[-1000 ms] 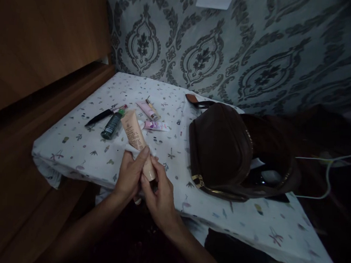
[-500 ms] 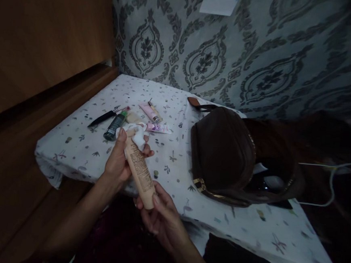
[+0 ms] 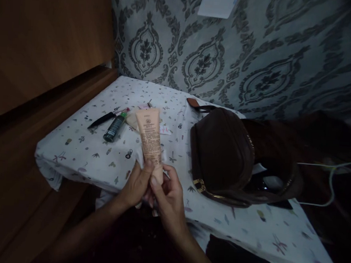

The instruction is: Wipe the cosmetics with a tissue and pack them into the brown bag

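A peach-coloured cosmetic tube (image 3: 150, 137) stands nearly upright over the table's near edge, its crimped end up. My right hand (image 3: 169, 194) grips the tube's lower, cap end with fingers curled round it. My left hand (image 3: 137, 182) presses a white tissue (image 3: 140, 156) against the tube's lower left side, thumb and fingers closed on it. The tube's cap is hidden by my fingers.
On the flower-printed tablecloth (image 3: 79, 148) lie a dark green bottle (image 3: 114, 127), a black pen-like item (image 3: 102, 119) and small pink tubes behind the held tube. A brown leather handbag (image 3: 222, 151) lies open to the right. A wooden cabinet (image 3: 42, 48) flanks the left; patterned wall behind.
My left hand slid with the tissue from the tube's top end down to its lower part. The tube has swung more upright and both hands are together again.
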Motion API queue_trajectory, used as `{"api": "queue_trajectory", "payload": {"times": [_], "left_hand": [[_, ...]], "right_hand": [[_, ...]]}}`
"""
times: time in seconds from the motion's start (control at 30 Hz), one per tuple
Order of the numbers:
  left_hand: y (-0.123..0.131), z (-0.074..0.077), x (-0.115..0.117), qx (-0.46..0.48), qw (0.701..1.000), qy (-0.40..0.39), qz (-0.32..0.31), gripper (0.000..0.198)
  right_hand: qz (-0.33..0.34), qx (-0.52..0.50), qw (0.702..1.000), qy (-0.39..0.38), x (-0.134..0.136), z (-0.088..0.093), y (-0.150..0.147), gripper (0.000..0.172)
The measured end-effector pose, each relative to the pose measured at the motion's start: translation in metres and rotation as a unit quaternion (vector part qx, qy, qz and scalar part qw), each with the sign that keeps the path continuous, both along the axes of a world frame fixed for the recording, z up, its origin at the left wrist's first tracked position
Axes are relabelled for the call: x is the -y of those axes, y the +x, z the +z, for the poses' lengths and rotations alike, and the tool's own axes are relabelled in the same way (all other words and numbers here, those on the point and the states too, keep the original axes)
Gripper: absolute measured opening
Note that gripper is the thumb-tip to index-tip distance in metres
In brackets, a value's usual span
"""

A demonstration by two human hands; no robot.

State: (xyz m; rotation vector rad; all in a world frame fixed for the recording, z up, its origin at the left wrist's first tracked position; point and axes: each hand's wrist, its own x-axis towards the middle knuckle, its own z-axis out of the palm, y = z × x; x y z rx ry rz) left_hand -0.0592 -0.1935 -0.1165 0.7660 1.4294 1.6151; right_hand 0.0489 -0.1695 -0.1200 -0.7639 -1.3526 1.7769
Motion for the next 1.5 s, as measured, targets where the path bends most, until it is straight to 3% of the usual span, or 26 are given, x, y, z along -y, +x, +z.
{"api": "queue_trajectory", "payload": {"times": [0.1, 0.17, 0.23, 0.3, 0.37, 0.57, 0.63, 0.73, 0.83, 0.93, 1.07, 1.27, 1.4, 1.5], "left_hand": [[0.01, -0.004, 0.008, -0.097, 0.991, 0.071, -0.056, 0.063], [0.015, -0.004, 0.01, -0.102, 0.986, 0.096, -0.089, 0.064], [0.019, -0.004, 0.01, -0.07, 0.99, 0.092, -0.077, 0.062], [0.022, -0.003, 0.007, -0.011, 0.997, 0.07, -0.026, 0.057], [0.021, -0.002, 0.0, 0.06, 0.996, 0.051, 0.034, 0.052], [0.002, 0.012, -0.024, 0.194, 0.973, 0.042, 0.121, 0.052], [-0.009, 0.018, -0.029, 0.187, 0.974, 0.046, 0.12, 0.052], [-0.026, 0.023, -0.033, 0.146, 0.985, 0.033, 0.084, 0.051], [-0.037, 0.023, -0.031, 0.104, 0.994, -0.016, 0.009, 0.057], [-0.039, 0.024, -0.028, 0.06, 0.993, -0.082, -0.067, 0.06], [-0.039, 0.029, -0.026, 0.015, 0.989, -0.118, -0.093, 0.056], [-0.05, 0.026, -0.022, 0.014, 0.991, -0.102, -0.09, 0.05], [-0.057, 0.01, -0.015, 0.022, 0.993, -0.103, -0.045, 0.056], [-0.054, 0.0, -0.011, 0.069, 0.993, -0.09, -0.018, 0.06]], "right_hand": [[-0.125, 0.09, 0.963, 0.221, -0.011, -0.006, 0.002, 0.033], [-0.164, 0.131, 0.907, 0.364, -0.017, -0.011, 0.005, 0.038], [-0.191, 0.158, 0.851, 0.463, -0.02, -0.014, 0.007, 0.042], [-0.206, 0.182, 0.814, 0.511, -0.02, -0.015, 0.008, 0.043], [-0.204, 0.201, 0.797, 0.532, -0.017, -0.017, 0.007, 0.045], [-0.169, 0.208, 0.791, 0.55, -0.004, -0.027, 0.007, 0.052], [-0.115, 0.189, 0.811, 0.542, -0.002, -0.028, 0.01, 0.05], [-0.034, 0.128, 0.879, 0.457, -0.009, -0.023, 0.014, 0.051], [-0.058, 0.094, 0.947, 0.3, -0.03, -0.007, 0.011, 0.053], [-0.065, 0.067, 0.977, 0.194, -0.057, 0.014, -0.002, 0.045], [-0.04, 0.041, 0.991, 0.124, -0.074, 0.028, -0.021, 0.028], [-0.066, -0.028, 0.997, -0.015, -0.072, 0.024, -0.029, 0.031], [-0.143, -0.07, 0.987, -0.008, -0.081, 0.028, -0.022, 0.032], [-0.214, -0.081, 0.972, 0.059, -0.081, 0.031, -0.017, 0.028]]}}
